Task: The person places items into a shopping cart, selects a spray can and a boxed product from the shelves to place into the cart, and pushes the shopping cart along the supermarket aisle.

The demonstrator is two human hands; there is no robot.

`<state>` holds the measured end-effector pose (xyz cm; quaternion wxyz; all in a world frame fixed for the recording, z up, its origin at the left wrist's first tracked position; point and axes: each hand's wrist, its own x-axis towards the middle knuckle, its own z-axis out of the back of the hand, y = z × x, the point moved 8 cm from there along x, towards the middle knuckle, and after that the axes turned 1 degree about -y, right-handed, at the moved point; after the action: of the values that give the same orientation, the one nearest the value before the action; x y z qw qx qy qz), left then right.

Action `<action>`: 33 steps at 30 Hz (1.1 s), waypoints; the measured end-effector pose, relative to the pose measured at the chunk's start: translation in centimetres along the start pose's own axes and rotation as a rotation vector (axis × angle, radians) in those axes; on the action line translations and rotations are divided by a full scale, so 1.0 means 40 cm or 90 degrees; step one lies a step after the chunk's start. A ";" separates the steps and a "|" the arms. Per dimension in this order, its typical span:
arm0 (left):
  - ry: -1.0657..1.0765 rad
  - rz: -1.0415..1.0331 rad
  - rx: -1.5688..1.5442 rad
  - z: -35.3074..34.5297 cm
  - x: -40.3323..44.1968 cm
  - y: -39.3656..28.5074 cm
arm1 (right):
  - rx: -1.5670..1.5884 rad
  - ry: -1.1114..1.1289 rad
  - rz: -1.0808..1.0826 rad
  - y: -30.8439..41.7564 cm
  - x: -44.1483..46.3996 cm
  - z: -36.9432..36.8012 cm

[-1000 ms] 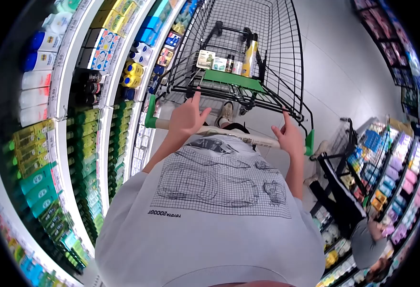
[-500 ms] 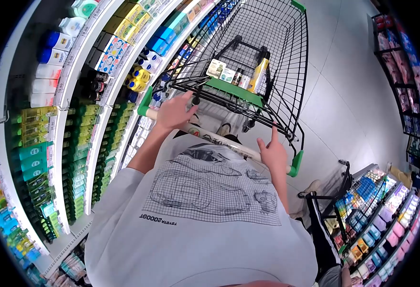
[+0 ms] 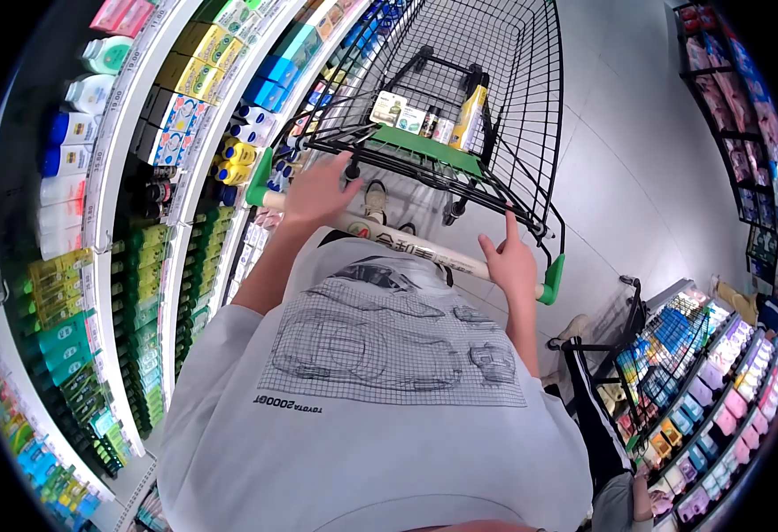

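Observation:
My left hand (image 3: 320,191) rests palm-down over the left part of the cart handle (image 3: 411,245), with its visible fingers stretched forward and apart. At the right end of the handle lies my right hand (image 3: 510,260), its thumb and index finger extended and spread; its other fingers are hidden. The black wire shopping cart (image 3: 522,102) has green trim. Near its handle side sit a yellow box (image 3: 470,117), a cream-coloured pack (image 3: 388,108), a smaller white-and-green pack (image 3: 411,119) and small dark bottles (image 3: 430,121), all behind a green panel (image 3: 427,151).
Shelves (image 3: 101,222) of bottles and boxes run close along the left. Pale floor tiles (image 3: 615,177) stretch to the right of the cart. A person's striped trouser leg (image 3: 595,408) and another cart (image 3: 628,346) are at lower right, near stocked shelves (image 3: 717,390). A rack (image 3: 730,115) stands beyond.
The shelf goods on the left have slid downward and left in view. My hands stay on the handle in much the same pose. A shoe now shows more fully beneath it.

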<state>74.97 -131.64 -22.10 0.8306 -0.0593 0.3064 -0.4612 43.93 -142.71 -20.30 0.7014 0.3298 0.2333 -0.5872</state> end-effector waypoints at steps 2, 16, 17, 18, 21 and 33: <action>0.010 -0.005 0.003 -0.005 0.023 0.011 | -0.005 -0.011 -0.002 0.008 0.019 0.004; 0.073 -0.101 -0.107 0.025 0.206 -0.012 | -0.019 -0.043 -0.018 0.050 0.173 0.065; 0.092 -0.096 -0.113 0.025 0.221 -0.014 | -0.031 -0.056 -0.008 0.049 0.182 0.073; 0.094 -0.087 -0.116 0.031 0.233 -0.017 | -0.038 -0.053 -0.026 0.036 0.195 0.075; 0.099 -0.109 -0.133 0.047 0.255 -0.034 | -0.010 -0.050 -0.032 0.029 0.221 0.093; 0.147 -0.080 -0.171 0.029 0.353 -0.087 | -0.051 -0.065 0.019 0.013 0.367 0.173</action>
<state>78.52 -145.18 -26.27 0.7443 -0.1353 0.4540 -0.4707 46.98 -157.59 -26.03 0.7338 0.2744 0.2156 -0.5828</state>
